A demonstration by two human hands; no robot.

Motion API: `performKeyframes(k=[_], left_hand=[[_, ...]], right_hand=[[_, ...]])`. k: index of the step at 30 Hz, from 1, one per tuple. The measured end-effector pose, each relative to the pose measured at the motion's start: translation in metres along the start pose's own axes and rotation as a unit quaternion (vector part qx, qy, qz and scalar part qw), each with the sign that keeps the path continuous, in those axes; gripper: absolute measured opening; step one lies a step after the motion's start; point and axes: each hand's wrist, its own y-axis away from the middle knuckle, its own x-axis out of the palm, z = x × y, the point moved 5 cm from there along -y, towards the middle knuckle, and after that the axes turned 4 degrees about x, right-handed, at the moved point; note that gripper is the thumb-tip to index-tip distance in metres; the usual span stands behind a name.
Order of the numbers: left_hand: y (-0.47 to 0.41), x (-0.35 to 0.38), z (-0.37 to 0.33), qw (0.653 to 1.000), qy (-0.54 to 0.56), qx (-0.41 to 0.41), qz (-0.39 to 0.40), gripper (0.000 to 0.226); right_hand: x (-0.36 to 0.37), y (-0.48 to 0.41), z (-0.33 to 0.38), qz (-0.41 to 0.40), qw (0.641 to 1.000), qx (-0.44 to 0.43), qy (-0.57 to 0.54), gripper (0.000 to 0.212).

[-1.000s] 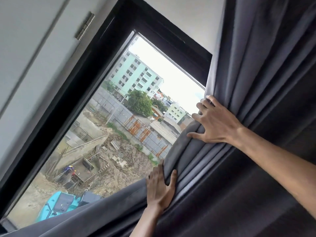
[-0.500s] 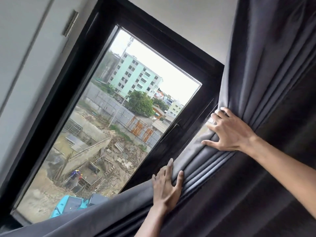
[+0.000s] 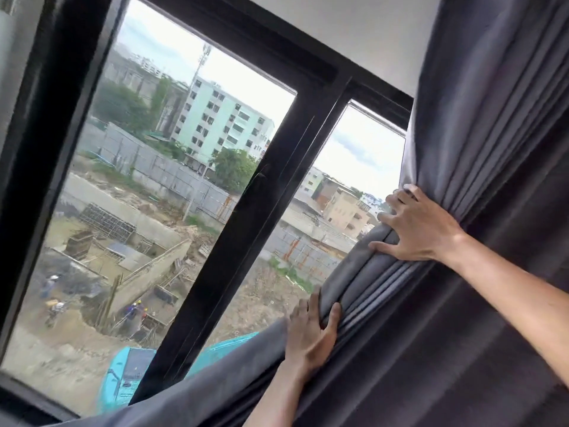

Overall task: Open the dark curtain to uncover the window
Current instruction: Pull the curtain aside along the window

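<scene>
A dark grey curtain [image 3: 480, 155] hangs bunched in folds over the right side of a black-framed window [image 3: 277, 177]. My right hand [image 3: 418, 232] grips the curtain's leading edge at mid height, fingers wrapped round the fold. Lower down, my left hand [image 3: 311, 337] holds the same edge, thumb on one side and fingers on the other. The left pane and part of the right pane are uncovered. The curtain's lower hem sags across the bottom of the window.
Through the glass I see a construction site, a pale green building and a blue roof below. A white wall [image 3: 363, 29] runs above the window frame. A pale wall or cabinet edge [image 3: 9, 41] borders the window on the left.
Both hands have moved to the right with the curtain edge. The central window post and part of the right pane have come into view.
</scene>
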Motion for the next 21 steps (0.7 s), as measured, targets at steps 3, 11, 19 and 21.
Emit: performKeyframes(k=[3, 11, 19, 21], left_hand=[[-0.005, 0.026, -0.005, 1.0, 0.002, 0.006, -0.011, 0.07], [-0.021, 0.084, -0.013, 0.999, 0.011, 0.02, -0.046, 0.075], [-0.031, 0.093, -0.013, 0.997, -0.004, 0.034, -0.073, 0.082], [-0.031, 0.098, -0.013, 0.997, 0.006, 0.038, -0.072, 0.078]], right_hand=[[0.019, 0.007, -0.007, 0.008, 1.0, 0.004, -0.007, 0.096], [0.049, 0.019, -0.02, -0.015, 0.999, 0.015, 0.03, 0.098], [0.062, 0.018, -0.025, -0.031, 0.999, 0.014, 0.027, 0.099], [0.067, 0.02, -0.026, -0.034, 0.999, 0.018, 0.024, 0.1]])
